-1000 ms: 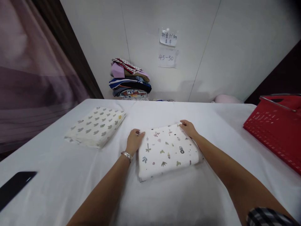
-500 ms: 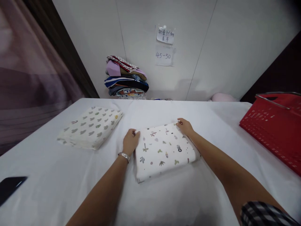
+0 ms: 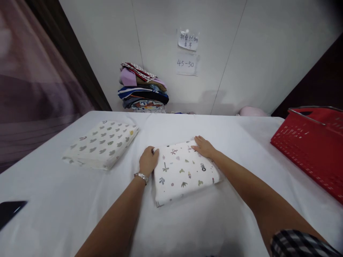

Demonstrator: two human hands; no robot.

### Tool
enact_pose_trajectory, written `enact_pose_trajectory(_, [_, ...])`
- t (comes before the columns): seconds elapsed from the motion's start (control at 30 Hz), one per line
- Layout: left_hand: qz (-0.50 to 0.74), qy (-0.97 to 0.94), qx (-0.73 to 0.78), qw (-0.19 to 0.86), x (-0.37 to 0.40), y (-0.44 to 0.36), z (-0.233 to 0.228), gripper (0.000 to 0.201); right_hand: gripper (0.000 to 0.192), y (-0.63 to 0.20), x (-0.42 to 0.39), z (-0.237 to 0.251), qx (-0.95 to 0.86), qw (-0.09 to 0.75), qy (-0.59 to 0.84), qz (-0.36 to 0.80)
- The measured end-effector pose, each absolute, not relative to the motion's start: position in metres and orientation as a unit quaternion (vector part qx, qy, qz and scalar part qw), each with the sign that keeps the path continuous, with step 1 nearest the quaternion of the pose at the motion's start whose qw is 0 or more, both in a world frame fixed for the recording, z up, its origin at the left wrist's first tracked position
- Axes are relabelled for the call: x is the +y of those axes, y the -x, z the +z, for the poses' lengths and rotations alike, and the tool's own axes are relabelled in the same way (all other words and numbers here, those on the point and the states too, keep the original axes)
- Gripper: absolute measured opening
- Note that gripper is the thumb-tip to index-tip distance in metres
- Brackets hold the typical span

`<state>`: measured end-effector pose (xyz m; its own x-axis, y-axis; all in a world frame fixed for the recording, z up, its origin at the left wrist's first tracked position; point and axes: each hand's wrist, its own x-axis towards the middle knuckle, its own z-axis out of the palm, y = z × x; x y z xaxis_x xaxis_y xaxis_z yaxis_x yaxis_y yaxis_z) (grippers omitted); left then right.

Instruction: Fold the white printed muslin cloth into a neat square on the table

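Now the left hand (image 3: 148, 161) grips the far left corner of the folded printed cloth (image 3: 184, 170), which lies mid-table on the white sheet (image 3: 66, 200). The right hand (image 3: 204, 147) rests flat, fingers spread, on its far right corner; a second folded cloth (image 3: 103, 143) lies well apart to the left

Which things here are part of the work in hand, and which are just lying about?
In hand:
folded printed cloth
left hand, at its left edge
right hand, flat on its far corner

Lying about:
second folded cloth
clothes pile
red basket
black phone
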<state>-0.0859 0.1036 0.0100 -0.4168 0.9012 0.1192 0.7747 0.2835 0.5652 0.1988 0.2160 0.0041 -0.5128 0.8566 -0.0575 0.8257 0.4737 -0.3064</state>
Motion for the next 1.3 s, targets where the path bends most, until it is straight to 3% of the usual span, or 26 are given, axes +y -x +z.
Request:
enact_pose_trajectory(0.43, [0.278, -0.534, 0.791, 0.110, 0.103, 0.084, 0.011, 0.027, 0.071, -0.188, 0.186, 0.015, -0.881, 0.063, 0.461, 0.086])
enact_pose_trajectory(0.87, [0.269, -0.516, 0.803, 0.130, 0.103, 0.084, 0.012, 0.030, 0.063, -0.183, 0.175, 0.031, -0.869, 0.022, 0.479, 0.121])
enact_pose_trajectory(1.1, [0.271, -0.545, 0.781, 0.143, 0.105, 0.088, 0.010, 0.037, 0.061, -0.240, 0.110, 0.010, -0.775, 0.215, 0.579, 0.136])
enact_pose_trajectory(1.3, [0.268, -0.551, 0.779, 0.134, 0.107, 0.090, 0.009, 0.035, 0.066, -0.260, 0.064, -0.012, -0.653, 0.333, 0.626, 0.266])
